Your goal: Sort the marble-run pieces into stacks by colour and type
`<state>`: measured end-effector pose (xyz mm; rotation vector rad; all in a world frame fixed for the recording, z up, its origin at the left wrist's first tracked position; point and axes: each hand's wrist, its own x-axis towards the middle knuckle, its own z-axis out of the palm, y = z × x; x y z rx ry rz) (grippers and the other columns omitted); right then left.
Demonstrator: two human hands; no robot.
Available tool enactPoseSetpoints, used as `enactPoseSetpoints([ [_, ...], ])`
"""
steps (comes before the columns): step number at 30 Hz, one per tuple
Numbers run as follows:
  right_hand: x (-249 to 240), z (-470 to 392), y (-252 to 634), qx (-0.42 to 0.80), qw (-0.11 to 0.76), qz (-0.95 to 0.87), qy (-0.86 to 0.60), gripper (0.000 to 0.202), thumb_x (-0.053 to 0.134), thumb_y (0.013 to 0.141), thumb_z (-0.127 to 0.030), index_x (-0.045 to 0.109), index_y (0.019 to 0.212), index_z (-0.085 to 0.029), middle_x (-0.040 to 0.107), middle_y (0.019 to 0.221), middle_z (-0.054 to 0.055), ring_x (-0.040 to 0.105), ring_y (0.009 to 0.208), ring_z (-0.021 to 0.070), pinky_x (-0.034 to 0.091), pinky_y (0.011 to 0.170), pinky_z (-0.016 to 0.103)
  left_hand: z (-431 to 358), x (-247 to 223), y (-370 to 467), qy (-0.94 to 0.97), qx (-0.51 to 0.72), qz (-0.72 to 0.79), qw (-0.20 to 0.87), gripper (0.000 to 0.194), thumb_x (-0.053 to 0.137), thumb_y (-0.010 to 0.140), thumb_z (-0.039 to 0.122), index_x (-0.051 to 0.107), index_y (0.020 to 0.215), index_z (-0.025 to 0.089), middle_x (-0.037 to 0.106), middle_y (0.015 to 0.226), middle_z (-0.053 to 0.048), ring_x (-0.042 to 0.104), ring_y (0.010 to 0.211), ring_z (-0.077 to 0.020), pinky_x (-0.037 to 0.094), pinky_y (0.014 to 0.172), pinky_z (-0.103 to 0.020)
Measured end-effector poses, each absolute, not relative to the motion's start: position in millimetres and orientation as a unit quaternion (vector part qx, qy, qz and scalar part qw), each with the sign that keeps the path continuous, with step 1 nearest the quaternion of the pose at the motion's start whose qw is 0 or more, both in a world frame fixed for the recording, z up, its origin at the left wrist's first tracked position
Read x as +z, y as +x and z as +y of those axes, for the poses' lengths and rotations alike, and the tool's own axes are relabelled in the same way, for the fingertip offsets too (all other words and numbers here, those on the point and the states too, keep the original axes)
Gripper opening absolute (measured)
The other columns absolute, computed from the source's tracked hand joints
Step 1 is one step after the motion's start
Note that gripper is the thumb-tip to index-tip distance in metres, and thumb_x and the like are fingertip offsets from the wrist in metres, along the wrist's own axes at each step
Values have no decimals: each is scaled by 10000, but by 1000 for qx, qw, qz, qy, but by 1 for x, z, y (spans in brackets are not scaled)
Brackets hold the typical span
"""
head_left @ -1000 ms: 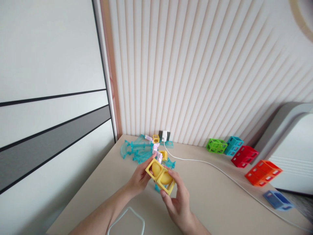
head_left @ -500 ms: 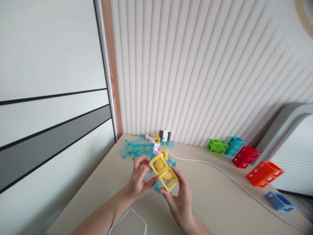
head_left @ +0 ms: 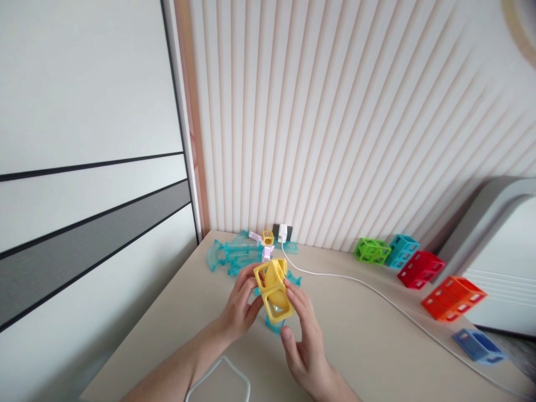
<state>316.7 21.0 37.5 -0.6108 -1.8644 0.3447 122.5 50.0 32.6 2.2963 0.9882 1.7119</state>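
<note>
My left hand (head_left: 240, 304) grips a yellow toy block (head_left: 277, 306) by its left side, fingers behind it and thumb near its lower edge. The block is made of two joined square frames with openings and is held tilted above the table. On its right, my right hand (head_left: 305, 340) has the fingertips against the block's edge, while its thumb stands away from it. Behind and below the block lie translucent teal plastic pieces (head_left: 240, 251), partly hidden by the block and hands. Among them are lilac pieces (head_left: 267, 253) and a small yellow cube frame (head_left: 268, 238).
Along the table's (head_left: 360, 335) right side stand a green block (head_left: 372, 250), a teal block (head_left: 402, 250), a red block (head_left: 420, 269), an orange block (head_left: 453, 298) and a blue block (head_left: 479, 345). A white cable (head_left: 335, 274) runs from a charger (head_left: 283, 233) across the table.
The yellow block has shifted slightly left and turned more upright. My right thumb has come away from its lower edge, and the right fingers have moved along its side.
</note>
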Motion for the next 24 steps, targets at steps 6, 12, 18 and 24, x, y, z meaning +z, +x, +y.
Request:
enactPoseSetpoints([
  [6, 40, 22, 315, 160, 556, -774, -257, 500, 341, 1038, -127, 440, 1501, -287, 513, 1478, 122, 498, 1375, 262, 471, 1096, 484, 52, 28, 122, 739, 590, 310, 96, 298, 467, 1006, 175, 524, 1295, 223, 510, 1430, -155, 438, 1397, -272, 417, 1113, -434],
  [12, 42, 25, 311, 155, 589, -732, -307, 452, 461, 1006, -117, 554, 1408, -302, 622, 1316, 107, 618, 1223, 226, 546, 999, 371, 53, 30, 123, 692, 617, 304, 219, 191, 511, 1015, 286, 638, 1142, 221, 577, 1347, -145, 526, 1319, -280, 482, 1048, -417],
  [18, 47, 29, 310, 198, 600, -698, -337, 353, 564, 954, -139, 647, 1262, -291, 687, 1116, 75, 679, 1018, 207, 584, 831, 295, 47, 44, 127, 679, 617, 290, 273, 131, 609, 971, 271, 711, 1018, 204, 657, 1125, -112, 644, 1106, -234, 566, 912, -331],
  [24, 46, 33, 311, 218, 604, -688, -339, 282, 625, 915, -160, 698, 1163, -272, 719, 1073, 65, 689, 973, 215, 574, 828, 300, 46, 45, 128, 658, 621, 284, 317, 121, 670, 927, 223, 742, 1021, 203, 649, 1058, -96, 674, 987, -203, 604, 828, -294],
])
